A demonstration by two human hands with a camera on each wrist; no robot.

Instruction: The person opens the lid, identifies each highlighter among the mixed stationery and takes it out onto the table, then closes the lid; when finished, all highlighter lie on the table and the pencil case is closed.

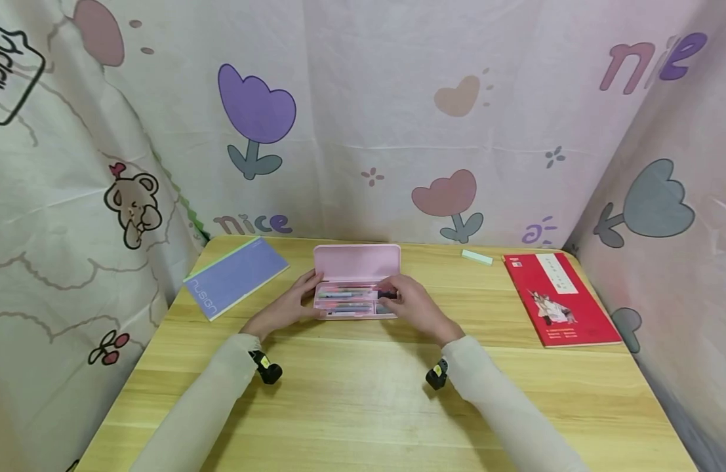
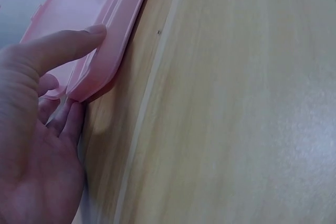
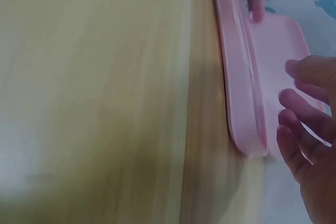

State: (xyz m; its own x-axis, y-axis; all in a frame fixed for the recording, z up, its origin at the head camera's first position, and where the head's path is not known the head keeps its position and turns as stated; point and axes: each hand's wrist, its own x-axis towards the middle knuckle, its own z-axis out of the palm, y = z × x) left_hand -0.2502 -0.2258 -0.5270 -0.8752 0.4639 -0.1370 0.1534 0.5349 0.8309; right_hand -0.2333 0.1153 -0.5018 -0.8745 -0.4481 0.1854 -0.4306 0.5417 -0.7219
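Note:
A pink pencil case point(image 1: 357, 263) lies at the back middle of the table, its lid raised against the far side. Several pens point(image 1: 345, 294) fill its two long compartments on the left. My left hand point(image 1: 288, 305) grips the left end, thumb over the front rim and fingers behind the corner, as the left wrist view shows. Over the right part of the case is my right hand point(image 1: 418, 308), close to a small dark item point(image 1: 388, 295) whose kind I cannot tell. In the right wrist view, the right fingers point(image 3: 310, 121) are loosely bent and apart, with nothing between them.
A blue notebook point(image 1: 235, 278) lies at the back left of the wooden table point(image 1: 363, 406). At the right is a red booklet point(image 1: 560, 301), and a small pale green bar point(image 1: 477, 257) lies near the back edge. A patterned curtain point(image 1: 363, 118) hangs behind.

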